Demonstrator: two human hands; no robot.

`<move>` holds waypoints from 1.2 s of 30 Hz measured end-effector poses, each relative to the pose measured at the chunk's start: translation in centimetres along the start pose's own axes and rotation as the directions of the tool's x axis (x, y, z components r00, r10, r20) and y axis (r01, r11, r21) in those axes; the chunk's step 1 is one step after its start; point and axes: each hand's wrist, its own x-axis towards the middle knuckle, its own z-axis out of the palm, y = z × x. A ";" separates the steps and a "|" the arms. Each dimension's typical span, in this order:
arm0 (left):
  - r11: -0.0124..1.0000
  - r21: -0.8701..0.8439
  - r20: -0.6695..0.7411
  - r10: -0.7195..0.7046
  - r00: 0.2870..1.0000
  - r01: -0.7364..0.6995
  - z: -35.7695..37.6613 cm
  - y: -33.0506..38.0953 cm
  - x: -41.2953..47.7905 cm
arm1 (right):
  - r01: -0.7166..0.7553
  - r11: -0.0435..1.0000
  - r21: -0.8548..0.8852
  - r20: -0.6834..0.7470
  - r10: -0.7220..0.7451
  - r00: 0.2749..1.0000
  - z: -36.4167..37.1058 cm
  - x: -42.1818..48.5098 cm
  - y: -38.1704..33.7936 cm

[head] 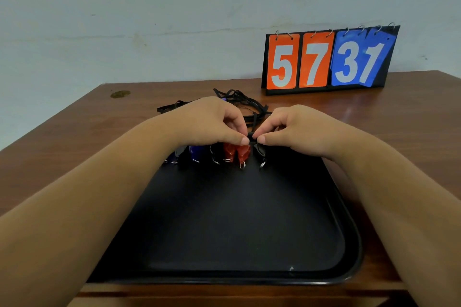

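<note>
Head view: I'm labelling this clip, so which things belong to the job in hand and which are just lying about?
In the job: left hand and right hand, both pinching the black cord; ringed trinkets below it; pile of cords behind; black tray.
Lying about: flip scoreboard; brown stain on the table.

Tray (pixel 349 269) sits on the table (pixel 74 144), up against the near edge. Along the tray's far edge there's a row of whistles (pixel 234 154), side by side. Behind them, off the tray, lies a tangle of cords (pixel 239 99). Left hand (pixel 212 122) and right hand (pixel 296 129) meet just above the row, a cord (pixel 251 135) pinched between them. Scoreboard (pixel 329 62) stands back right, at the table's far edge.
</note>
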 end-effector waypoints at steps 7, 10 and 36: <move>1.000 0.002 -0.003 0.000 1.000 0.000 0.1 0.0 0.0 | -0.008 1.000 0.016 -0.008 0.008 1.000 0.1 0.2 0.2; 1.000 0.011 0.000 -0.002 1.000 0.002 0.2 0.1 0.0 | -0.011 0.999 0.036 -0.016 0.011 1.000 0.1 0.3 0.2; 0.990 -0.024 -0.139 -0.142 0.980 0.140 -1.1 0.6 0.3 | 0.025 0.984 0.175 -0.267 0.023 0.963 0.9 1.1 1.2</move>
